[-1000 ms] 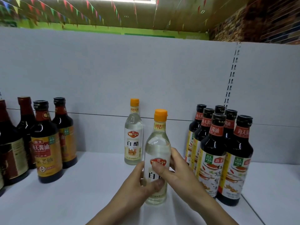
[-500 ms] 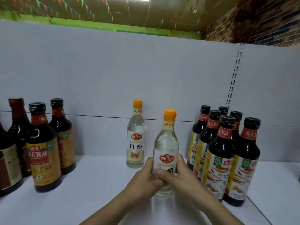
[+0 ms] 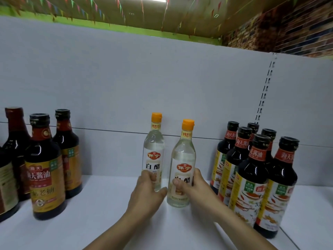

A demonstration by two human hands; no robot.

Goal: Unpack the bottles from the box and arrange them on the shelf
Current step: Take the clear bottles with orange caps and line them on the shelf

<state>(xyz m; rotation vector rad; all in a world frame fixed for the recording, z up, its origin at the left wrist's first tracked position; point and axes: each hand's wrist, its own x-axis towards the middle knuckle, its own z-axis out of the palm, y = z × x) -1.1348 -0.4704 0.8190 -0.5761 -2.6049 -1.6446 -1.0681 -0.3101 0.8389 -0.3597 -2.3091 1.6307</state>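
Left hand is off the shared bottle. 0.5 s ago both hands wrapped the right vinegar bottle; now the left hand grips the left vinegar bottle, which stood alone nearer the shelf's back edge. Left fingers curl round its lower label, thumb pointing toward the other bottle.

Right hand keeps the right vinegar bottle: thumb pressed on the front label, fingers wrapped round its right side. That bottle has gone further back. Both clear, orange-capped bottles are now upright and just beside each other, with a gap at the shoulders. The right one's base is on the shelf, mid-width, between front and back edges.

Right soy sauce group is near it. Left soy sauce group sits well apart toward the left end. Neither has shifted.

Hard to read:
- Left bottle's base is behind the left hand, so can't tell if it's set down or lifted.
- Whether the two bottles touch lower down is hidden by the thumbs.
- Both lower labels are partly covered.
- Leftmost dark bottle is cut by the frame edge.
- Rear bottles of the right group show caps and necks only.
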